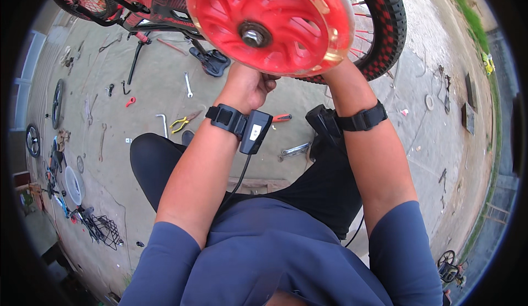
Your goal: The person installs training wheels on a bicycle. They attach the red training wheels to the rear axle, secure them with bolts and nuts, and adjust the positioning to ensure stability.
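A red plastic training wheel (308,36) with a clear rim and a centre nut (253,37) fills the top middle, close to me. Behind its lower edge, my left hand (254,89) has curled fingers; whatever they hold is hidden. My right hand passes behind the wheel's lower right, so only its wrist and forearm (352,89) show. Beyond stands a bicycle wheel with a black tyre (391,25) chequered in red. The bicycle's black and red frame (159,9) runs to the upper left.
On the ground lie a black saddle (212,61), a wrench (188,85), yellow-handled pliers (181,123), a hex key (162,124), a red-handled tool (282,118) and some metal wrenches (295,151). A white tub (73,186) stands at the left. A black wire basket (107,232) lies near it.
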{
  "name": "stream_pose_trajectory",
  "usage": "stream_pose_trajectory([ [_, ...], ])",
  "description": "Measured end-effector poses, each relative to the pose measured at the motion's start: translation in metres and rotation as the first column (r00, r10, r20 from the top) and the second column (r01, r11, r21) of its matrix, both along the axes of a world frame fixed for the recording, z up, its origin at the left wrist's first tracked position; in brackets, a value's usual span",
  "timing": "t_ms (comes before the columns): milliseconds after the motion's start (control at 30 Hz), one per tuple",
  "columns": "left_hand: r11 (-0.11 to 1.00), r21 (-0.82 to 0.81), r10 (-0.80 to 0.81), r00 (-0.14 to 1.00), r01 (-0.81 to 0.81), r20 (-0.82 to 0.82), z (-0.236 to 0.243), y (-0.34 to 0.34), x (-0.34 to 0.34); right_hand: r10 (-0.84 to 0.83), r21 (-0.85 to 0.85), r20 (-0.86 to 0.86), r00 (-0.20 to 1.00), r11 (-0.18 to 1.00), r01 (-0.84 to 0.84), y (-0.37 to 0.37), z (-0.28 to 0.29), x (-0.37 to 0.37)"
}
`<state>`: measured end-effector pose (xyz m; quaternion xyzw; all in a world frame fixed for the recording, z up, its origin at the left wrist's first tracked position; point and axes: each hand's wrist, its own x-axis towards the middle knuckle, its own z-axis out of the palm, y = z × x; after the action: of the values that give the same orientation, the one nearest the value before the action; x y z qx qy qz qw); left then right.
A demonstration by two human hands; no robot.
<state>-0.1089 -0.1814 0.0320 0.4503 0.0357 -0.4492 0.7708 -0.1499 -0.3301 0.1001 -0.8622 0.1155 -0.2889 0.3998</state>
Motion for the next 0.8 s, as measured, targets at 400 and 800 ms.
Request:
stream_pose_trajectory([
  [400, 0.954, 0.235, 0.063, 0.892, -0.185, 0.448, 0.009, -0.008, -0.014, 0.039, 0.255, -0.146, 0.988, 0.967, -0.001, -0.005, 0.009, -0.006],
  [800, 0.844, 0.272, -0.190, 0.217, -0.463, 0.958, -0.020, -0.007, -0.001, 0.144, 0.395, -0.039, 0.989, 0.911, -0.117, -0.017, -0.006, -0.002],
])
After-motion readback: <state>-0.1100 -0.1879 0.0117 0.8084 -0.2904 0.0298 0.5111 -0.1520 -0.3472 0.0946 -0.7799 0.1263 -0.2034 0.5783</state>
